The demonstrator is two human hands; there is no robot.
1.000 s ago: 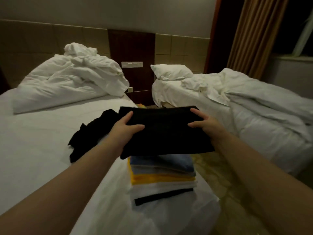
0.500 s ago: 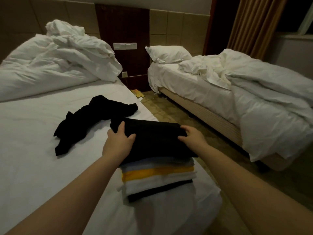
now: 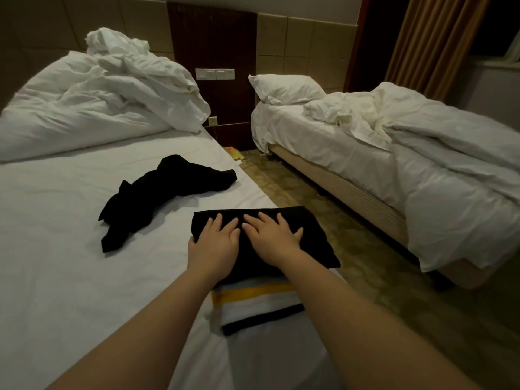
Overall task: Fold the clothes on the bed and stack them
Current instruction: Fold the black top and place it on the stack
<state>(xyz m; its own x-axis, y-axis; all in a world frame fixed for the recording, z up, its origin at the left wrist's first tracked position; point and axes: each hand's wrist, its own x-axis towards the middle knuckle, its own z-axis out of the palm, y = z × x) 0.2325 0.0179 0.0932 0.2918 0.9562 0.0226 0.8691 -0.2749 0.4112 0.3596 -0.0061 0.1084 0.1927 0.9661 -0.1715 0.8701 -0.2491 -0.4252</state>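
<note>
- Pressing down on a folded black cloth rectangle (image 3: 315, 235), the left hand (image 3: 215, 243) and the right hand (image 3: 271, 237) lie side by side, palms down.
- Both hands are flat, with fingers straight and slightly spread, and they grip nothing. The left thumb sits at the cloth's left edge.
- That black piece is the top layer of a neat stack of folded clothes (image 3: 259, 305). Beneath it, on the near side, show a yellow band, a white band and a black band at the bottom.
- The stack sits on the white-sheeted bed (image 3: 70, 249), close to its right edge and towards the near end.
- A crumpled, unfolded black garment (image 3: 166, 190) lies on the same sheet, farther off and to the left of the stack, clear of it.
- A rumpled white duvet (image 3: 98, 102) is heaped across the far end of this bed.
- To the right, across a strip of dim patterned floor (image 3: 295, 187), stands a second bed with tangled white bedding (image 3: 422, 153) and a white pillow (image 3: 284, 87) at its far end.
- Between the two beds, on the far wall, a dark wooden panel (image 3: 211, 38) carries a white switch plate (image 3: 214, 74).
- Brown pleated curtains (image 3: 427, 38) hang at the far right.
</note>
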